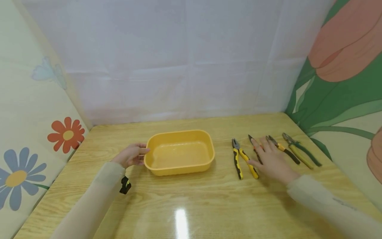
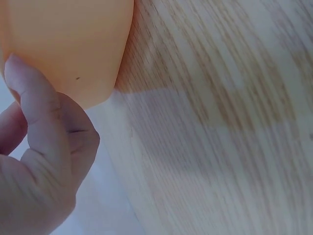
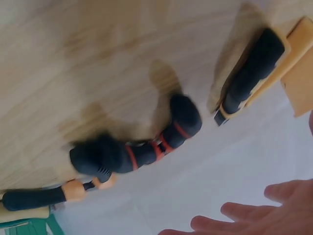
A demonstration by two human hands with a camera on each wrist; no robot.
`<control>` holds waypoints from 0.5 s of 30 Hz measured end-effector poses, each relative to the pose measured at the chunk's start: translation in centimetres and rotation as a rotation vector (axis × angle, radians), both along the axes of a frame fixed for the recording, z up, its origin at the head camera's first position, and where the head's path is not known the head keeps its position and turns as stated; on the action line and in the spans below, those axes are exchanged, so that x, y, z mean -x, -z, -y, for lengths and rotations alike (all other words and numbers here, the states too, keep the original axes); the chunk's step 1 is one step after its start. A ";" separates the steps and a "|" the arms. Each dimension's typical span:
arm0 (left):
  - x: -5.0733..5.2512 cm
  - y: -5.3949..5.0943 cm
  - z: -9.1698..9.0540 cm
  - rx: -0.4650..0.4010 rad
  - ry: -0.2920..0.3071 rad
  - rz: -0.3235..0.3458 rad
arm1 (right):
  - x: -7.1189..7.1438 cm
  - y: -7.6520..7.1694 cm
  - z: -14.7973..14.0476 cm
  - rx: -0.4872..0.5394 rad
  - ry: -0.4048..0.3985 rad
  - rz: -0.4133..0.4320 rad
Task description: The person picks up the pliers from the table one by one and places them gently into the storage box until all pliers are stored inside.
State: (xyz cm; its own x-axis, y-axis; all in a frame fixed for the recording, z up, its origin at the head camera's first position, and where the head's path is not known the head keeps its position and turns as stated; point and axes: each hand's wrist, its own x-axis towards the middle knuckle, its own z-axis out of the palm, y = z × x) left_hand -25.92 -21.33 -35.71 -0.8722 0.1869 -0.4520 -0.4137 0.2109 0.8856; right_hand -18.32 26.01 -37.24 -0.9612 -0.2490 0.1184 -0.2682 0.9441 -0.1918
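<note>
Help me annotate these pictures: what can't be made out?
Black-and-red-handled pliers: partly covered by the bare right hand in the head view; blurred in the right wrist view.
Rectangular yellow plastic basin: cut off by the top edge in the left wrist view.
Dark speck on it: too small to identify there.

The yellow tray [image 1: 179, 171] looks like smooth plastic with a soft sheen. The table [image 1: 149, 205] shows wood grain under a glossy finish, which throws back a bright streak at the near side. The far backdrop [image 1: 143, 46] resembles creased matt cloth. The leftmost pliers [image 1: 236, 149] and rightmost pliers [image 1: 291, 142] have grey metal heads and plastic-looking grips. Both sleeves [image 1: 108, 174] are soft, matt cloth.
</note>
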 end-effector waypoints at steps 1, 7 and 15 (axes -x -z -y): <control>0.0 0.0 0.0 0.000 -0.001 0.001 | 0.0 0.1 0.2 0.004 -0.002 -0.008; 0.1 0.1 -0.2 -0.019 -0.022 0.014 | -0.4 0.6 1.7 0.040 -0.008 0.019; 0.1 0.1 0.0 -0.010 -0.011 0.010 | -0.7 1.4 3.1 0.071 -0.019 0.057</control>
State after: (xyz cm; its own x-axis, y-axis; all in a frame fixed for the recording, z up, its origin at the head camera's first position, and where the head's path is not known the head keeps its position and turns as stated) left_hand -26.06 -21.33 -35.86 -0.8696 0.1815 -0.4592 -0.4252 0.1974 0.8833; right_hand -17.64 22.87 -38.66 -0.9622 -0.2599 0.0816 -0.2723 0.9225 -0.2735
